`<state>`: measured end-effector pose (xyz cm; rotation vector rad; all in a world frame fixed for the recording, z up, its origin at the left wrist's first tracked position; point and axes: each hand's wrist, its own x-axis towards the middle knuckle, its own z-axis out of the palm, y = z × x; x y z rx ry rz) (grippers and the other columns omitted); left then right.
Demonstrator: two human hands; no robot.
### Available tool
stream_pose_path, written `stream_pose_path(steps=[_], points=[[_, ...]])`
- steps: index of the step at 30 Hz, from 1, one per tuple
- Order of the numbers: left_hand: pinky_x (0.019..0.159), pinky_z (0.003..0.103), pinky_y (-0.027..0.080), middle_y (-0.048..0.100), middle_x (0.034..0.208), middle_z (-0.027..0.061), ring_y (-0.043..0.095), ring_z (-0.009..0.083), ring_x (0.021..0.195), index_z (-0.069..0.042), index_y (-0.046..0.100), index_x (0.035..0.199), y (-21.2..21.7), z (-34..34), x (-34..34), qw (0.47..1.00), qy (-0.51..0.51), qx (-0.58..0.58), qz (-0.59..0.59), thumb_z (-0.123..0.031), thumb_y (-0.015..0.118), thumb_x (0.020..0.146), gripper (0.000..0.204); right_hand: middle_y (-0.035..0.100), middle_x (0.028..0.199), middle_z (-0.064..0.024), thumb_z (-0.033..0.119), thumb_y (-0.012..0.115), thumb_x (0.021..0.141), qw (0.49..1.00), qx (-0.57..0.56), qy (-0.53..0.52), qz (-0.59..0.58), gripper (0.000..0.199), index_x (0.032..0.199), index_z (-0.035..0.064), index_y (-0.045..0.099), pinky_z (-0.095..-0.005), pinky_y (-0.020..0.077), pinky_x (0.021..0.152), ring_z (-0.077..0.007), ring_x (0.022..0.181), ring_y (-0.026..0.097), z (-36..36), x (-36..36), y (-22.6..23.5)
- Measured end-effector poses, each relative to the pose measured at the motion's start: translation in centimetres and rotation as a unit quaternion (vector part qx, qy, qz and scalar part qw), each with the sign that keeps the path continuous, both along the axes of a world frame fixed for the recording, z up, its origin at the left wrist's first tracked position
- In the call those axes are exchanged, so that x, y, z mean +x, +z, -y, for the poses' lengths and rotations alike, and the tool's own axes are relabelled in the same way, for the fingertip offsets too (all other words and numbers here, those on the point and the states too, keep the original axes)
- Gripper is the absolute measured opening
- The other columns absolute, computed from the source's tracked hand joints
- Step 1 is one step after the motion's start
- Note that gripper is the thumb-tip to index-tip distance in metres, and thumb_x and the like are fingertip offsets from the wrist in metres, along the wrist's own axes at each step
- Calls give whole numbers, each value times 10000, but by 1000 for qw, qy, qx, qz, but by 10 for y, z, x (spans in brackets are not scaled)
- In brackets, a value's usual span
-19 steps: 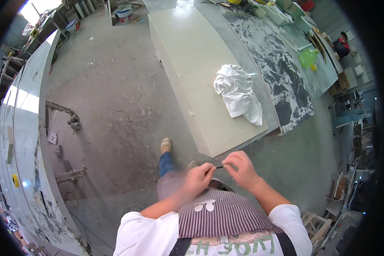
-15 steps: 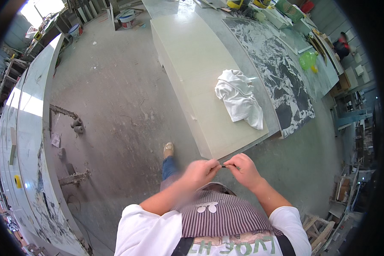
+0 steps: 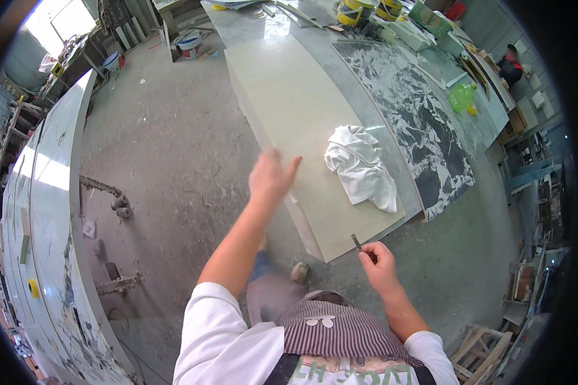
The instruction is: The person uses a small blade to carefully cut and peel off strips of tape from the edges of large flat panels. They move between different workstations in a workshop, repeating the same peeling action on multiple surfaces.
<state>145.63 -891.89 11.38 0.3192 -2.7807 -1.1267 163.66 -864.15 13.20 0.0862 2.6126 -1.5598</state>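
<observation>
My left hand (image 3: 273,178) is stretched forward over the left edge of a long cream slab (image 3: 289,83). It is blurred, with the thumb apart from the fingers, and nothing shows in it. Near the slab's front end, my right hand (image 3: 380,263) is closed on a small dark, narrow, blade-like tool (image 3: 356,242). The tool's tip points up and away from me, and its lower end is hidden in my fingers. A crumpled white cloth (image 3: 361,168) lies on the slab, beyond my right hand.
Right of the slab lies a black-and-white marbled panel (image 3: 417,128) on a grey table. A green plastic bottle (image 3: 461,96) and yellow buckets (image 3: 353,13) stand farther back. At left is a long glossy white slab (image 3: 48,192). A person (image 3: 510,67) is at far right.
My hands, together near the slab's front end before, are now apart. The left has swung forward and left; the right has moved slightly right with the tool. My foot has shifted right.
</observation>
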Motion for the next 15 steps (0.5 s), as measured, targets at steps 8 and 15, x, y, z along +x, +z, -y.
stream_pose_path(steps=[8, 15], points=[[760, 449, 532, 682, 861, 141, 692, 328, 861, -56, 620, 1107, -41, 24, -74, 994, -38, -59, 79, -434, 556, 982, 403, 578, 850, -20, 34, 670, 901, 998, -32, -5, 53, 64, 937, -6, 636, -238, 452, 628, -78, 711, 533, 3, 9, -7], [873, 444, 490, 674, 1111, 213, 634, 387, 1035, -20, 633, 1089, -87, 180, 16, 979, 5, 74, 192, -372, 515, 1002, 382, 589, 810, -11, 44, 661, 914, 997, -36, 31, 59, 73, 943, -6, 616, -237, 447, 619, -73, 691, 528, 5, -12, -1]])
